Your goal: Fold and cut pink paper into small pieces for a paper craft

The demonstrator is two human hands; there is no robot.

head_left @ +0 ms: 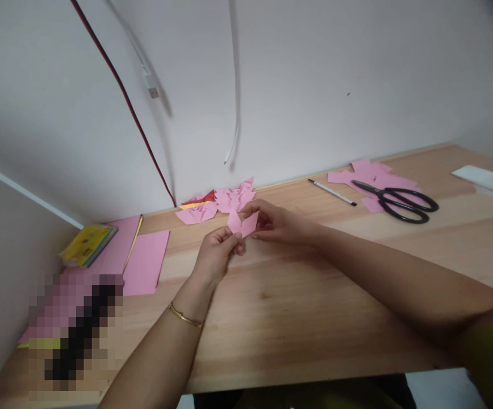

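A small piece of folded pink paper (243,226) is held up over the wooden table between my two hands. My left hand (220,249) pinches its lower left edge with thumb and fingers. On its right side, the fingers of my right hand (267,222) are curled around the paper's edge. Just beyond the hands, folded pink paper pieces (235,199) lie by the wall, with a red and yellow piece (199,200) among those on the left.
Black-handled scissors (404,204) rest on pink paper scraps (372,173) at the right, near a white pen (333,192). Pink sheets (146,261) and a yellow packet (87,244) lie at the left. Cables (122,94) hang along the wall. A pixelated dark object (82,332) is front left.
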